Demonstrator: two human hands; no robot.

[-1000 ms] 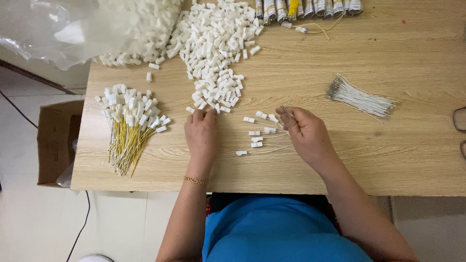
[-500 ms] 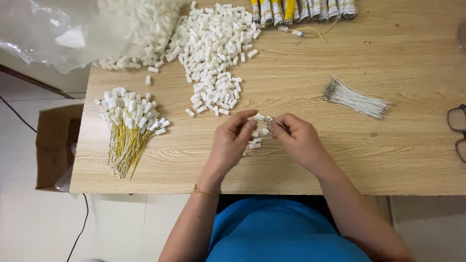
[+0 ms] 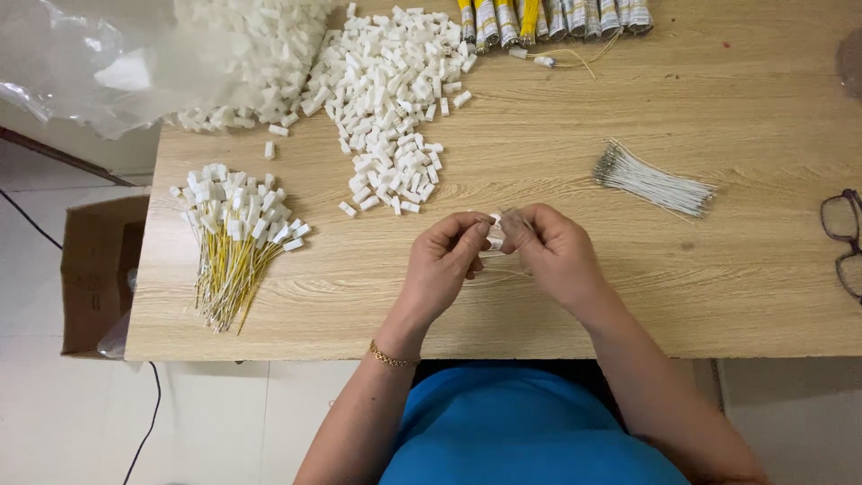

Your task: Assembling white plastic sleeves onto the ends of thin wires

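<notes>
Where the table (image 3: 718, 296) meets its far left corner, a clear plastic bag (image 3: 108, 54) lying open, stuffed with small white plastic plugs, more of the same spilling out in a loose heap (image 3: 395, 99) across the wood. Below the left edge, on the floor, a brown cardboard box (image 3: 90, 269), contents too hidden to tell.

Near the middle of the front edge, left hand (image 3: 444, 260) and right hand (image 3: 552, 251) drawn close together just above the tabletop, fingertips nearly meeting. Between them a single white plug (image 3: 496, 235), pinched from both sides; fingers of each hand curled in tight, thumbs pressed toward forefingers, no open palm anywhere. Thin pale wires (image 3: 503, 269) trailing down under the hands toward the wood, too fine to say which hand grips them. A gold bracelet (image 3: 392, 357) on the left wrist.

Well to the left, a fanned bundle of yellow wires (image 3: 235, 260) already capped with white plugs. To the right of the hands, clear of them, a bundle of bare white wires (image 3: 651, 180) lying slantwise. Along the far edge, a row of wrapped bundles (image 3: 548, 16) in yellow and grey. At the right edge, a pair of glasses (image 3: 842, 242), partly cut off. Nothing lying between the hands and the heap.
</notes>
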